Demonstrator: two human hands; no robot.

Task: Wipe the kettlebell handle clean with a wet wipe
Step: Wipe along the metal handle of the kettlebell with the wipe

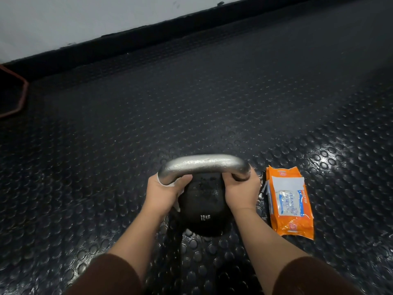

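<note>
A black kettlebell (pixel 202 211) marked 12KG stands on the studded floor, its silver handle (pixel 204 165) arching across the top. My left hand (pixel 163 192) wraps the handle's left leg with a white wet wipe (pixel 170 184) pressed between palm and metal; only slivers of the wipe show. Gripping the handle's right leg bare is my right hand (pixel 242 191). An orange pack of cleaning wipes (pixel 289 201) lies on the floor just right of that hand, its flap lifted.
Black studded rubber flooring (pixel 191 103) stretches ahead to a dark skirting and pale wall (pixel 63 22). A dark hexagonal weight with a red rim (pixel 12 92) sits at the far left edge.
</note>
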